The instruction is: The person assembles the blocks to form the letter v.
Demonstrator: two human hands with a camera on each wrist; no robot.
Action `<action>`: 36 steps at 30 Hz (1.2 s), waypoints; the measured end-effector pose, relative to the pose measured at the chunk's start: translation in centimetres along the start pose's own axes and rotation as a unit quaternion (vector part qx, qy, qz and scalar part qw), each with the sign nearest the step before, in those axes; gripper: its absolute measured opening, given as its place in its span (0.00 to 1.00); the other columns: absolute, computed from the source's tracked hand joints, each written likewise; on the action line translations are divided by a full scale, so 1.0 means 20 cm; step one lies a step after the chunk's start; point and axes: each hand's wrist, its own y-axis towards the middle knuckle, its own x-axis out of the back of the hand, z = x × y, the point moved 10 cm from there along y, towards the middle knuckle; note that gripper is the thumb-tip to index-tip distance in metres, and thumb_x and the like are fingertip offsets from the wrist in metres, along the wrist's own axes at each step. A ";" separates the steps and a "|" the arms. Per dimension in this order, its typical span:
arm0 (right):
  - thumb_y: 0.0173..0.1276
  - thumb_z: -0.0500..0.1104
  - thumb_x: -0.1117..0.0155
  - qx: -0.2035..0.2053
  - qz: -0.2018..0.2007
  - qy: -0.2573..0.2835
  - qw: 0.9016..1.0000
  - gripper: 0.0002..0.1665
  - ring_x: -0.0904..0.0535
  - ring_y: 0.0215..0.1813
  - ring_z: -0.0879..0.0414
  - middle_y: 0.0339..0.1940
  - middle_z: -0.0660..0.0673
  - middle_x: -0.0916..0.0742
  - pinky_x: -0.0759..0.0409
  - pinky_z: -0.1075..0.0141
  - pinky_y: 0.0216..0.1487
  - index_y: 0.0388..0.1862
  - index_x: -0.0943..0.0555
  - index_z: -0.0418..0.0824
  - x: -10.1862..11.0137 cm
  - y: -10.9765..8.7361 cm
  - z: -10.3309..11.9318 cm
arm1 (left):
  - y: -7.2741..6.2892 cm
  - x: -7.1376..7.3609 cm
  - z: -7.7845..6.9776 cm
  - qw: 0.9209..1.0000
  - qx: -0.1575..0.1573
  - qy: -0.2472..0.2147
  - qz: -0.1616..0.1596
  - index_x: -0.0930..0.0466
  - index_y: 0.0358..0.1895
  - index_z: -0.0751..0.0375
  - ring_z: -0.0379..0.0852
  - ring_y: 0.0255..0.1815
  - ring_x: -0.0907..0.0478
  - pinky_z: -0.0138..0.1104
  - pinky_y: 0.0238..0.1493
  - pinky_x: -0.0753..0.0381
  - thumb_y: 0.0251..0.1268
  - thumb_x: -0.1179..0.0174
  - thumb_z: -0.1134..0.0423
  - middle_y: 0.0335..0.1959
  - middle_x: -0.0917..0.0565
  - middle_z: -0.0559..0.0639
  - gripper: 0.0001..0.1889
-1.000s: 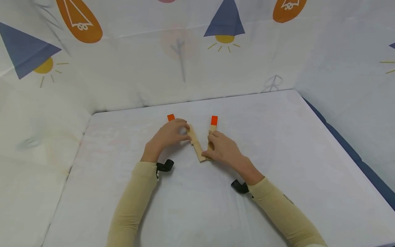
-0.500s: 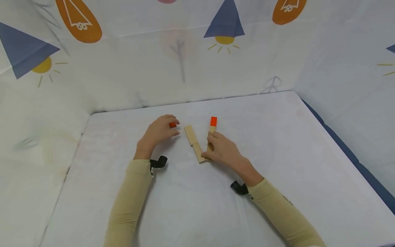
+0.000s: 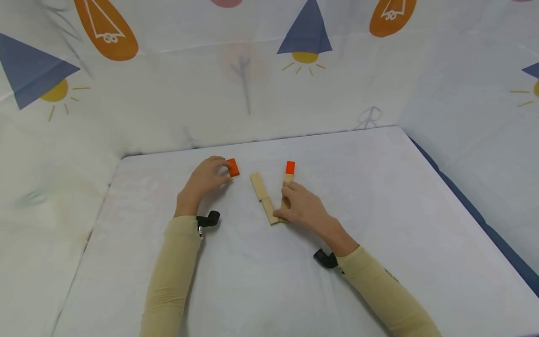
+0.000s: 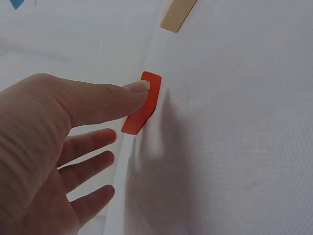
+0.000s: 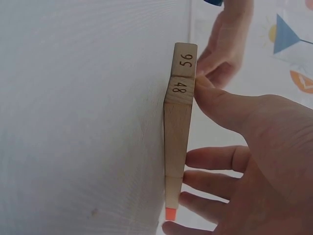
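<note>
Small flat wooden blocks stand in a V on the white table. Its left arm is two pale blocks, slightly offset. The right arm of pale blocks ends in an orange-red block. My right hand holds a pale wooden block of that right arm, thumb towards the V's near end, fingertips further up; the hand hides part of it. The right wrist view shows end faces marked 48 and 56. My left hand is at a separate orange-red block, thumb overlapping it, other visible fingers loosely spread.
A white cloth covers the table. Behind it hangs a pale fabric wall printed with lamp and triangle shapes. A dark blue strip runs along the right edge. Black wrist cameras are strapped to both arms.
My left hand has left the upper pale block of the V's left arm and moved left to the separate orange-red block, which stays about where it was. My right hand has kept its place.
</note>
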 end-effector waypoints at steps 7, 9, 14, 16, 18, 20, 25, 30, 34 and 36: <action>0.59 0.60 0.27 0.001 0.002 0.002 1.000 0.26 0.32 0.39 0.56 0.44 0.49 0.26 0.36 0.67 0.30 0.36 0.28 0.43 0.00 0.00 0.00 | 0.00 0.00 0.03 1.000 0.015 -0.010 0.010 0.21 0.59 0.53 0.59 0.75 0.37 0.54 0.76 0.41 0.64 0.36 0.56 0.70 0.28 0.56 0.20; 0.59 0.60 0.27 0.003 0.000 -0.001 1.000 0.26 0.31 0.41 0.56 0.47 0.48 0.24 0.35 0.67 0.31 0.36 0.27 0.43 0.00 -0.01 0.00 | 0.00 -0.01 0.03 1.000 0.022 -0.011 0.010 0.22 0.60 0.52 0.58 0.75 0.37 0.53 0.76 0.41 0.64 0.36 0.56 0.70 0.27 0.55 0.21; 0.59 0.60 0.27 0.005 -0.001 -0.001 1.000 0.26 0.31 0.43 0.56 0.51 0.48 0.23 0.35 0.67 0.32 0.35 0.28 0.43 0.01 -0.01 0.01 | 0.01 -0.01 0.05 0.999 0.037 -0.019 0.008 0.22 0.59 0.48 0.56 0.76 0.37 0.53 0.77 0.41 0.63 0.34 0.53 0.72 0.29 0.52 0.21; 0.59 0.60 0.27 0.005 -0.001 0.000 1.000 0.26 0.31 0.42 0.56 0.49 0.48 0.23 0.36 0.67 0.31 0.35 0.28 0.44 0.01 -0.01 0.01 | 0.01 -0.02 0.05 0.999 0.037 -0.022 0.010 0.22 0.58 0.47 0.57 0.76 0.38 0.53 0.77 0.41 0.63 0.34 0.53 0.73 0.29 0.52 0.20; 0.59 0.60 0.27 0.005 0.000 0.002 1.000 0.26 0.31 0.41 0.55 0.48 0.48 0.24 0.36 0.67 0.30 0.34 0.28 0.43 0.01 -0.01 0.01 | 0.01 -0.02 0.06 0.999 0.039 -0.023 0.010 0.23 0.58 0.47 0.56 0.74 0.36 0.54 0.75 0.39 0.63 0.34 0.52 0.72 0.29 0.52 0.20; 0.59 0.60 0.27 0.005 0.001 0.000 1.000 0.26 0.30 0.45 0.56 0.54 0.47 0.22 0.35 0.67 0.32 0.36 0.27 0.43 0.00 -0.01 0.01 | 0.01 -0.02 0.06 0.999 0.041 -0.021 0.009 0.23 0.58 0.47 0.56 0.71 0.33 0.54 0.73 0.36 0.62 0.34 0.51 0.70 0.27 0.52 0.21; 0.60 0.60 0.28 -0.003 0.008 0.000 1.000 0.27 0.27 0.58 0.54 0.71 0.45 0.25 0.30 0.64 0.38 0.43 0.24 0.42 0.00 -0.02 0.01 | 0.02 -0.02 0.08 0.999 0.049 -0.017 0.010 0.23 0.58 0.46 0.56 0.63 0.28 0.54 0.68 0.31 0.62 0.34 0.49 0.65 0.23 0.52 0.21; 0.61 0.60 0.28 -0.007 0.009 0.000 1.000 0.27 0.27 0.65 0.51 0.74 0.44 0.27 0.28 0.63 0.40 0.45 0.23 0.41 0.00 -0.02 0.01 | 0.03 -0.03 0.09 0.998 0.050 -0.026 0.011 0.23 0.57 0.46 0.56 0.66 0.30 0.54 0.70 0.33 0.63 0.34 0.50 0.67 0.25 0.52 0.20; 0.60 0.60 0.28 -0.006 0.008 -0.003 1.000 0.28 0.26 0.61 0.53 0.74 0.44 0.27 0.29 0.64 0.38 0.46 0.23 0.41 0.00 -0.02 0.01 | 0.04 -0.04 0.10 0.998 0.056 -0.033 0.014 0.24 0.57 0.45 0.56 0.66 0.31 0.54 0.70 0.33 0.63 0.35 0.50 0.67 0.25 0.51 0.20; 0.60 0.60 0.28 -0.008 0.008 -0.004 1.000 0.28 0.27 0.59 0.53 0.74 0.44 0.27 0.30 0.64 0.37 0.46 0.23 0.41 0.00 -0.02 0.00 | 0.04 -0.04 0.10 0.998 0.057 -0.034 0.013 0.24 0.56 0.45 0.55 0.66 0.31 0.54 0.70 0.33 0.63 0.35 0.50 0.67 0.25 0.51 0.20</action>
